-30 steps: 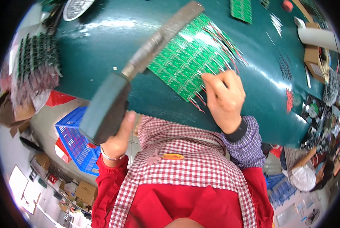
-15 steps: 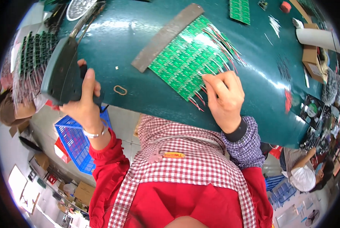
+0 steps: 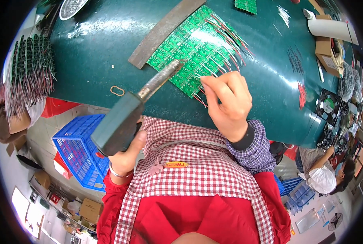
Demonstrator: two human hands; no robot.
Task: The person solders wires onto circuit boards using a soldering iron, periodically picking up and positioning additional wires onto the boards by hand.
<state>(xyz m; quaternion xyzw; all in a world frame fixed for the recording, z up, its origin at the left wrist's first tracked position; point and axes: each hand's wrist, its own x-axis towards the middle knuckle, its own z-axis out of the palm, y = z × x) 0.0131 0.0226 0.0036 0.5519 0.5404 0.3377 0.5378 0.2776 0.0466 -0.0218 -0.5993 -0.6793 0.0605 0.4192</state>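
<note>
My left hand (image 3: 128,154) is wrapped round the dark green body of a soldering gun (image 3: 122,118). Its metal barrel points up and right, with the tip over the lower left part of a green circuit board panel (image 3: 185,49). Thumb and forefinger of my right hand (image 3: 228,99) pinch a thin wire (image 3: 199,75) at the panel's near right side; most of that wire is hidden by the fingers. Red, white and black wires (image 3: 230,34) stick out along the panel's right edge. A brown metal bar (image 3: 161,34) lies along the panel's left edge.
Loose white wires (image 3: 283,15), dark wires (image 3: 295,59) and red wires (image 3: 301,95) lie to the right. Wired boards (image 3: 31,69) are piled at far left. A blue crate (image 3: 80,150) stands below the table. A small fan (image 3: 328,105) sits at the right edge.
The soldering gun has swung from the far left to the right and nearer, and its tip is now over the panel. My right hand remains pinched at the panel's edge; the view has shifted slightly.
</note>
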